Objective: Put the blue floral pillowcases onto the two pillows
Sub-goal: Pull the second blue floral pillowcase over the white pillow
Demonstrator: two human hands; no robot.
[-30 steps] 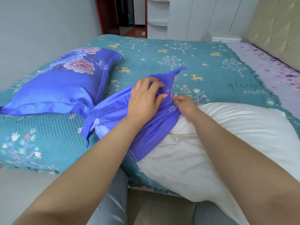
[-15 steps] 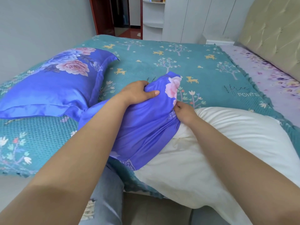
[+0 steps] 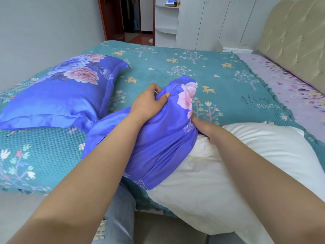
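On the teal quilted bedspread with deer and tree print [image 3: 219,71] I can read one printed word in pale capitals, cut off by the fold: "FOREST" or similar, unclear. Above it runs dark cursive script I cannot make out.

Both bare forearms are stretched forward from the lower edge of the view and converge toward the middle. The left hand [image 3: 148,104] is held back-up, its fingers [image 3: 154,88] curled over a fold of blue cloth with the thumb pressed along its top. The right hand [image 3: 202,125] is set lower, fingers curled and partly hidden, pinching the same cloth's edge.
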